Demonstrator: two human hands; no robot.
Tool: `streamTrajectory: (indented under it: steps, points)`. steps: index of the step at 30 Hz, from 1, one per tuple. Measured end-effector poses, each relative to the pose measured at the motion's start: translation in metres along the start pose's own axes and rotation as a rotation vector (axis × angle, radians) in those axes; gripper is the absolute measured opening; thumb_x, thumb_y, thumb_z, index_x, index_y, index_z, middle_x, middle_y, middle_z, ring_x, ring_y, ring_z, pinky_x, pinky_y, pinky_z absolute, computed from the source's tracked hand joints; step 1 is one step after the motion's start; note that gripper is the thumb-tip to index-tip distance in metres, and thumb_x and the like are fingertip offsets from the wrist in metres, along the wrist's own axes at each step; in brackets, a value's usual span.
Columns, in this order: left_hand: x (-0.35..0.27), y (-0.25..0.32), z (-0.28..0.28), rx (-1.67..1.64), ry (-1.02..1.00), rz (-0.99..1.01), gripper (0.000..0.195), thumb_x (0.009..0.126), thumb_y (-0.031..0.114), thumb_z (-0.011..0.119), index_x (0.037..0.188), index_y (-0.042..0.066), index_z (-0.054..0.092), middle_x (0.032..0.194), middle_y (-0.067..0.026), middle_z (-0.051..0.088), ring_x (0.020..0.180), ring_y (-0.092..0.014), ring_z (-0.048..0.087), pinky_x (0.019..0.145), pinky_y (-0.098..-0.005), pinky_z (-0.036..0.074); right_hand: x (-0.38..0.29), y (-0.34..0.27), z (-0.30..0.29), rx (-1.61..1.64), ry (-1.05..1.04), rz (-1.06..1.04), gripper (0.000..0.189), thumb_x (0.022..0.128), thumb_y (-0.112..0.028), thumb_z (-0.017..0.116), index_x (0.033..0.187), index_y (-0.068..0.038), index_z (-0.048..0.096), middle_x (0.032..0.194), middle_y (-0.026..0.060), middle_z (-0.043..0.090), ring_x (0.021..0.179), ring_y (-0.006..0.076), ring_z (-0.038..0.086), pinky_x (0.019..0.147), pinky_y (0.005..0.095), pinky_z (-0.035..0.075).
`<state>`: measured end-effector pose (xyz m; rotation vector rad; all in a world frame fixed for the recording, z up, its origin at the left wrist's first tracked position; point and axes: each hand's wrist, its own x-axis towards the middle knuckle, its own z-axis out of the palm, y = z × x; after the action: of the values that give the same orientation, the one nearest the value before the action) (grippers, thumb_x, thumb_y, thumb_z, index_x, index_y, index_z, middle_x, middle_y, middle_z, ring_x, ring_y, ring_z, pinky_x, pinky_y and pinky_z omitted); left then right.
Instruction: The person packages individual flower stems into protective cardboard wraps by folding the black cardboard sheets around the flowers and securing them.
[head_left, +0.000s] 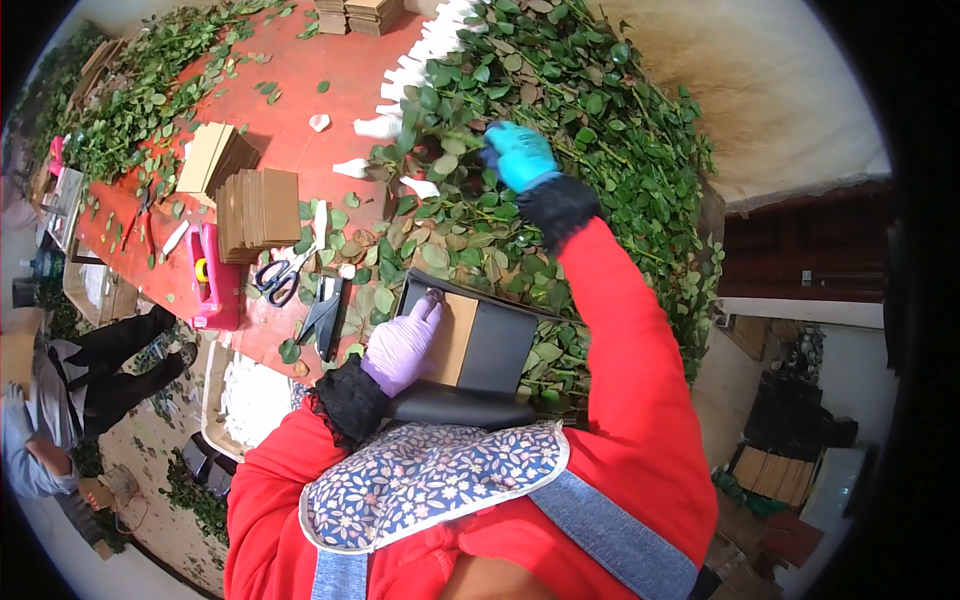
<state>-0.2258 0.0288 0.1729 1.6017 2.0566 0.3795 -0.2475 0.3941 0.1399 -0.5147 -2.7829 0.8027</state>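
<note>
My left hand (405, 341), in a thin purple glove, presses a brown cardboard sheet (457, 337) onto a black tray-like stand (499, 345) before me. In a blue coated glove, my right hand (521, 156) is curled around a leafy green stem (459, 136) over the heap of leafy rose stems (622, 172). White sleeved flower heads (409, 79) line the heap's left edge. Left of the stand lie a black stapler (324, 319), scissors with dark blue handles (279, 281) and a pink tape dispenser (214, 277).
Stacks of cardboard pieces (259, 214) stand on the red table (300, 82). Red-handled pliers (142, 225) lie farther left. A crate of white sleeves (251, 397) adjoins the table's near edge. Another person (52, 397) stands at the far left. A wall (750, 97) bounds the right.
</note>
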Motion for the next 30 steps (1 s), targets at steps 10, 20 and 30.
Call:
streamTrajectory:
  steps: [10,20,30]
  points:
    - [-0.004,-0.009,0.009,0.002,0.067,0.045,0.087,0.062,0.015,0.078,0.137,0.0,0.037,0.126,-0.0188,0.048,0.084,-0.034,0.062,0.069,-0.0408,0.052,-0.073,-0.086,-0.148,0.658,0.858,-0.164,0.027,0.098,-0.012,0.044,0.114,-0.002,0.064,0.11,0.0086,0.066,0.095,0.0178,0.063,0.085,0.0311,0.052]
    - [0.011,-0.002,-0.004,0.015,-0.045,0.059,0.084,0.064,0.03,0.083,0.132,0.001,0.043,0.122,-0.0181,0.05,0.101,-0.034,0.061,0.078,-0.0413,0.052,-0.267,-0.088,-0.353,-0.028,0.777,0.088,0.028,0.093,-0.01,0.053,0.119,-0.001,0.06,0.116,0.014,0.064,0.102,0.0244,0.063,0.092,0.0392,0.05]
    - [0.011,-0.047,0.019,0.014,0.065,0.165,0.044,0.083,0.016,0.064,0.126,0.016,0.055,0.128,-0.0108,0.052,0.092,-0.032,0.064,0.076,-0.0395,0.053,-0.327,-0.108,-0.071,0.359,-0.34,0.201,0.023,0.094,-0.021,0.054,0.106,-0.005,0.064,0.086,0.0039,0.064,0.068,0.0124,0.055,0.059,0.0267,0.044]
